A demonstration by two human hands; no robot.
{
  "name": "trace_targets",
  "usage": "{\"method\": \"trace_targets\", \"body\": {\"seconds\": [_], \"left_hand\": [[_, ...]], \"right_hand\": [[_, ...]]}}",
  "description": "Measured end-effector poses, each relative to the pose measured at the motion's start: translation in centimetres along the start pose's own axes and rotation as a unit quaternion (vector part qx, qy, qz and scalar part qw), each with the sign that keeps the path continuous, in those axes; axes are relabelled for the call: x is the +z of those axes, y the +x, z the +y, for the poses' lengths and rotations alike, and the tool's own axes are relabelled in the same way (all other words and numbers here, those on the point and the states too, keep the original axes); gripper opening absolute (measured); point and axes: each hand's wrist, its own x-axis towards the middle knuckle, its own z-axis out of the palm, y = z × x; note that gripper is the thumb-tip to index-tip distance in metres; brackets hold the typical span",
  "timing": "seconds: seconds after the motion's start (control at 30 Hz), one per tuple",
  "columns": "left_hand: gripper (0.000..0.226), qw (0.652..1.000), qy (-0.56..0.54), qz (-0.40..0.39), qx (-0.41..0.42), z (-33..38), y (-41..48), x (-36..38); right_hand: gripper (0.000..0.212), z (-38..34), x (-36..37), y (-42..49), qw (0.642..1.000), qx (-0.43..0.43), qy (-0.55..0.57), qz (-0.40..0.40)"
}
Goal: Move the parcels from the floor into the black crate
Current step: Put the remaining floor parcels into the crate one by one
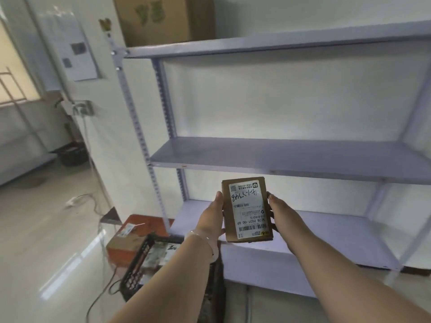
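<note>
At frame centre we grip a brown parcel point(247, 209) between left hand point(211, 217) and right hand point(278, 213), above the black crate point(137, 271) at lower left.

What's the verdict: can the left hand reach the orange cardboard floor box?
Likely not yet: left hand and right hand both hold the small brown cardboard parcel; the orange box lies uncovered.

Your left forearm point(177, 283) hides much of the black crate point(136, 273); its contents blur; the cardboard box point(163, 17) is cropped above.
</note>
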Motion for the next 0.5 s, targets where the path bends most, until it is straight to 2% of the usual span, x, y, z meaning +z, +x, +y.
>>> {"method": "trace_targets", "body": {"seconds": [0.1,0.23,0.37,0.5], "left_hand": [[0.052,0.999,0.033,0.039,-0.010,0.2,1.0,-8.8],[0.054,0.998,0.030,0.051,-0.030,-0.3,2.4,-17.1],[0.055,0.996,0.024,0.070,-0.056,-1.3,4.6,-21.6],[0.046,0.995,0.027,0.071,-0.066,-2.4,7.7,-23.8]], "right_hand": [[0.044,-0.1,8.9,0.6,0.999,0.012,-0.001,-0.032],[0.044,0.0,17.1,1.4,0.997,0.032,0.004,-0.067],[0.051,0.6,21.7,3.3,0.996,0.053,-0.009,-0.068],[0.050,1.8,24.7,5.9,0.995,0.072,-0.021,-0.059]]}}
